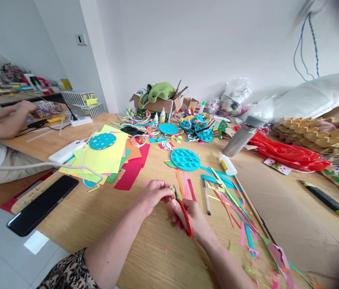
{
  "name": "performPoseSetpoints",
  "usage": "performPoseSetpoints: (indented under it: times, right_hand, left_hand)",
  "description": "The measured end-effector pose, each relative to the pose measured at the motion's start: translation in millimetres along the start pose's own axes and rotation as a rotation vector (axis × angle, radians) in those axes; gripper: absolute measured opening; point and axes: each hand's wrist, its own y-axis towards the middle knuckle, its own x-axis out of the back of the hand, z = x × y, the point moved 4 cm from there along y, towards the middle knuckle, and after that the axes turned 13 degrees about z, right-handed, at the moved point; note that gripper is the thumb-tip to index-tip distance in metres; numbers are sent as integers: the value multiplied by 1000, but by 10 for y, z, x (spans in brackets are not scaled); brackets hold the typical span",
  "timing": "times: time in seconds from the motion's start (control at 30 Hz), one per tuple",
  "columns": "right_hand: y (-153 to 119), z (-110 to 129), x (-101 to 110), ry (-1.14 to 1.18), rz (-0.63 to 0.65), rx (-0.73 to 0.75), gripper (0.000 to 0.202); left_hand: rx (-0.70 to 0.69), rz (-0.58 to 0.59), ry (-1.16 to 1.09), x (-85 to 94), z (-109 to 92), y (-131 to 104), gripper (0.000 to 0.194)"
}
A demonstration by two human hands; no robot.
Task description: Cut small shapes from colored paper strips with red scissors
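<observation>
My right hand is closed on red-handled scissors, whose blades point up and away, close to my left fingertips. My left hand pinches a small yellow-green piece beside the blades; its exact shape is too small to tell. Just beyond my hands lie narrow strips, orange, pink and red. Behind them is a blue dimpled oval with a small green shape at its left edge. A pen rests on the table to the right of the scissors.
Coloured paper sheets and a black phone lie left. To the right are a glue bottle, a metal flask, loose paper strips and cardboard. Craft pieces crowd the back. Another person's arms rest at far left.
</observation>
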Motion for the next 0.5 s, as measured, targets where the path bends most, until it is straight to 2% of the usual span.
performPoseSetpoints:
  times: [0.5]
  right_hand:
    - [-3, 15, 9, -21, -16, 11, 54]
  left_hand:
    - [6, 18, -45, -2, 19, 0, 14]
